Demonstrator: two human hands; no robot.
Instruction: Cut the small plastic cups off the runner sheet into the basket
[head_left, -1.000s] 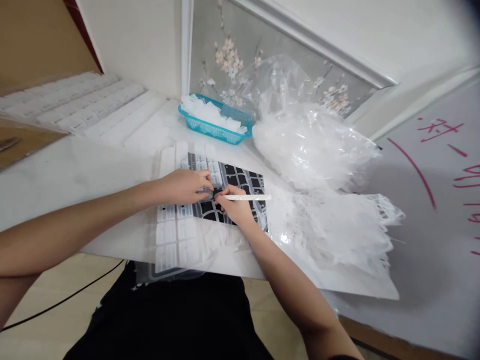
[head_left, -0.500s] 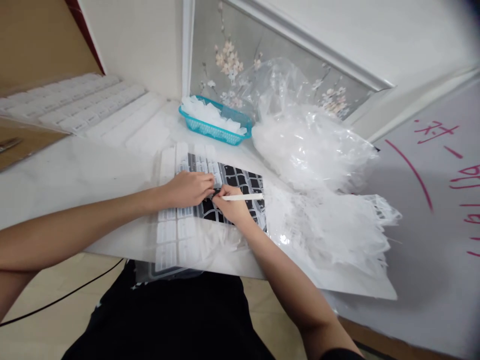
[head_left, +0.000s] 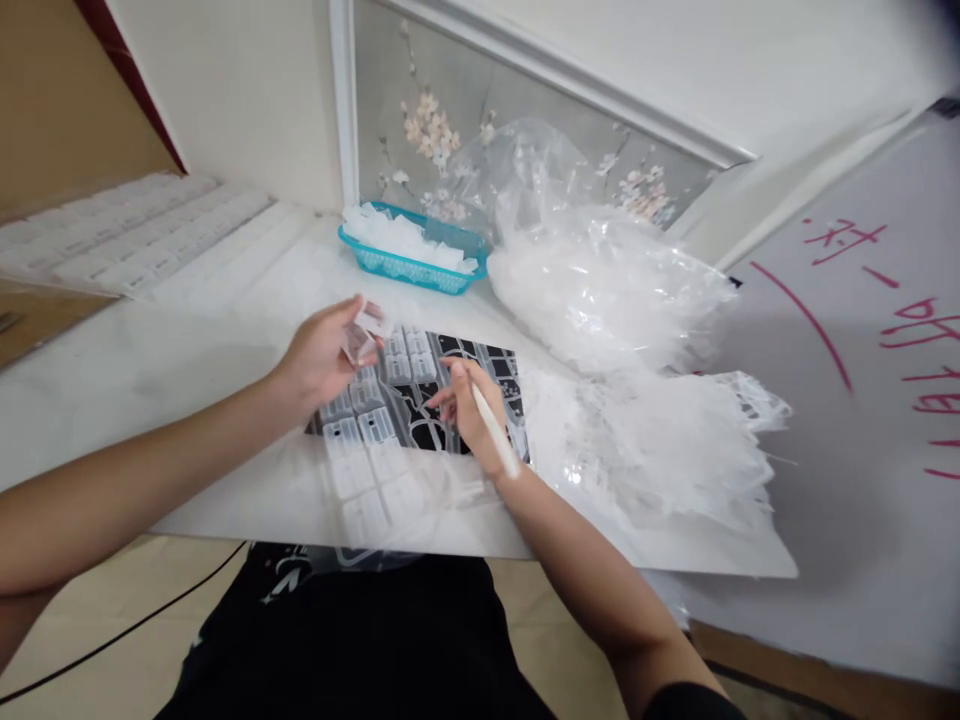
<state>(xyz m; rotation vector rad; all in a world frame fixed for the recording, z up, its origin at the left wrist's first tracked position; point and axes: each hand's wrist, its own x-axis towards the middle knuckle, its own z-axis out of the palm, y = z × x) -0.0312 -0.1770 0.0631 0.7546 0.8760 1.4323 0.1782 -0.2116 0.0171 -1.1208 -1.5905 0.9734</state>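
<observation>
My left hand (head_left: 322,355) is raised over the left part of the work sheet, its fingers closed round a small clear plastic piece (head_left: 361,335). My right hand (head_left: 476,410) is over the black patterned sheet (head_left: 427,432) and grips a white pen-like stick (head_left: 493,428), which points back over the wrist. Rows of clear plastic pieces (head_left: 364,465) lie on the left part of the sheet and run down to the table's front edge. A clear film covers some of them.
A turquoise basket (head_left: 409,272) of translucent pieces stands at the back. Beside it are a large clear bag (head_left: 600,290) and a heap of white plastic pieces (head_left: 667,450). More rows of pieces (head_left: 150,235) lie at the back left. A whiteboard (head_left: 862,450) stands on the right.
My hands have moved apart. My left hand has lifted up and left and now shows a clear piece in its fingers. The white stick in my right hand has swung back towards the wrist.
</observation>
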